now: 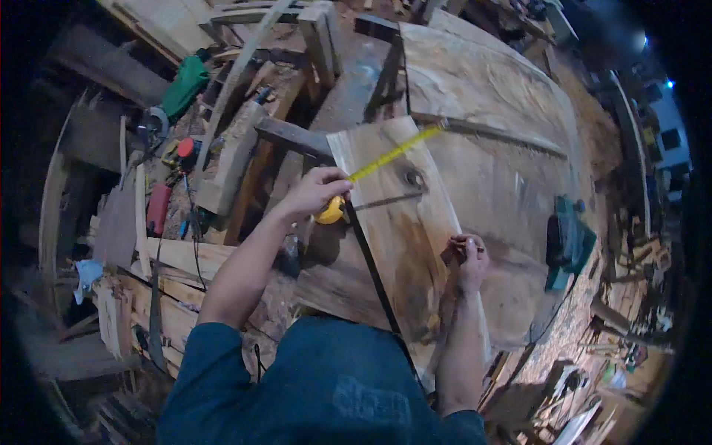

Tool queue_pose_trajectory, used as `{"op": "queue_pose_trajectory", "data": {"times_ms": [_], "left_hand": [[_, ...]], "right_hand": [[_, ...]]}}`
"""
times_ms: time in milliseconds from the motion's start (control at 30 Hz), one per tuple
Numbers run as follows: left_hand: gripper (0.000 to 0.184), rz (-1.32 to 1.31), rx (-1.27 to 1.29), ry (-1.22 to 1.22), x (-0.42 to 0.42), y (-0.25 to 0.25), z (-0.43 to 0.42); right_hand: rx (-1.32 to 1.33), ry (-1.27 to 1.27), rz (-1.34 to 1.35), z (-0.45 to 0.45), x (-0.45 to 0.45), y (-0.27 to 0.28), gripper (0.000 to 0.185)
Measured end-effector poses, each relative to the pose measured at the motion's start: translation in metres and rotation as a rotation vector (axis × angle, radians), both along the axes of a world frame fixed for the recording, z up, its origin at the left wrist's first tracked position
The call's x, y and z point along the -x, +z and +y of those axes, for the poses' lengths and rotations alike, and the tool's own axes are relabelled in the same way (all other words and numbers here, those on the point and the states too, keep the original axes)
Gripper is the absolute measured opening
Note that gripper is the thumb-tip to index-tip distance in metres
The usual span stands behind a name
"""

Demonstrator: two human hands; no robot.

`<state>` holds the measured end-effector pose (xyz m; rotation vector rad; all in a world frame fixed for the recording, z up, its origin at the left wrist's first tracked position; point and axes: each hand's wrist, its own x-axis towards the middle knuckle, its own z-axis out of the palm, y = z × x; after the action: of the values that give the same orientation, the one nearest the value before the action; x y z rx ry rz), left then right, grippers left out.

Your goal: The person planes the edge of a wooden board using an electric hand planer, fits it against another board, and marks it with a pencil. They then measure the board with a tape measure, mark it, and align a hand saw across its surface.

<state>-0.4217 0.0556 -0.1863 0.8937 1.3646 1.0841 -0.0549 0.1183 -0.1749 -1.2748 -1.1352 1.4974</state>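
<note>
A yellow tape measure (331,211) hangs under my left hand (320,188), whose fingers are closed on it at the board's left edge. Its yellow blade (393,154) runs out up and to the right, across the top part of a pale wooden board (397,237) with a dark knot. My right hand (470,256) is at the board's right edge with its fingers curled together. Whatever those fingers hold, if anything, is too small to tell. Under the board lies a wider wooden panel (512,274).
A large slab (482,81) lies beyond the board. To the right stands a teal power tool (569,243). At the left are a green tool (185,85), a red-topped tool (187,148) and several timber pieces. Sawdust and scraps cover the floor at right.
</note>
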Motion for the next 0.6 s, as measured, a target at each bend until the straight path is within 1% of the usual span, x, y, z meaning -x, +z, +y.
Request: {"op": "queue_pose_trajectory", "data": {"times_ms": [33,67,100,133,167,200,267,300,333,367,433,500,533,600], "left_hand": [[0.017,-0.085,-0.023,0.030,-0.013,0.013,-0.008],[0.016,-0.114,0.047,0.080,-0.028,0.035,-0.018],[0.017,-0.123,0.039,0.071,-0.040,0.027,-0.028],[0.018,-0.131,0.031,0.062,-0.049,0.018,-0.041],[0.018,-0.137,0.021,0.053,-0.060,0.011,-0.055],[0.019,-0.155,0.082,-0.017,-0.073,0.018,-0.073],[0.021,-0.233,0.244,-0.047,-0.106,0.015,-0.114],[0.022,-0.284,0.275,-0.037,-0.126,0.020,-0.133],[0.023,-0.332,0.305,-0.023,-0.145,0.025,-0.152],[0.023,-0.389,0.317,-0.058,-0.163,0.024,-0.168],[0.025,-0.498,0.347,-0.123,-0.197,0.016,-0.201],[0.025,-0.445,0.327,-0.161,-0.235,0.007,-0.224],[0.026,-0.415,0.317,-0.180,-0.254,0.000,-0.230],[0.025,-0.520,0.356,-0.201,-0.288,-0.025,-0.239]], "right_hand": [[-0.089,-0.047,-0.064,-0.011,-0.022,-0.006,0.023],[-0.180,-0.089,-0.129,-0.022,-0.050,-0.015,0.022],[-0.199,-0.116,-0.252,-0.036,-0.075,-0.012,0.022],[-0.213,-0.145,-0.375,-0.050,-0.095,-0.004,0.023],[-0.149,-0.161,-0.553,-0.067,-0.119,0.012,0.024],[-0.083,-0.175,-0.726,-0.083,-0.140,0.024,0.025],[-0.210,-0.095,-0.888,-0.108,-0.187,0.030,0.024],[-0.276,-0.050,-0.962,-0.120,-0.207,0.032,0.025],[-0.226,0.004,-1.054,-0.133,-0.217,0.036,0.027],[-0.203,0.057,-1.016,-0.147,-0.223,0.038,0.030],[-0.150,0.169,-0.933,-0.187,-0.204,0.058,0.036],[-0.405,0.380,-1.008,-0.220,-0.220,0.031,0.060],[-0.474,0.414,-1.017,-0.229,-0.220,0.028,0.067],[-0.611,0.482,-1.033,-0.241,-0.218,0.024,0.081]]}}
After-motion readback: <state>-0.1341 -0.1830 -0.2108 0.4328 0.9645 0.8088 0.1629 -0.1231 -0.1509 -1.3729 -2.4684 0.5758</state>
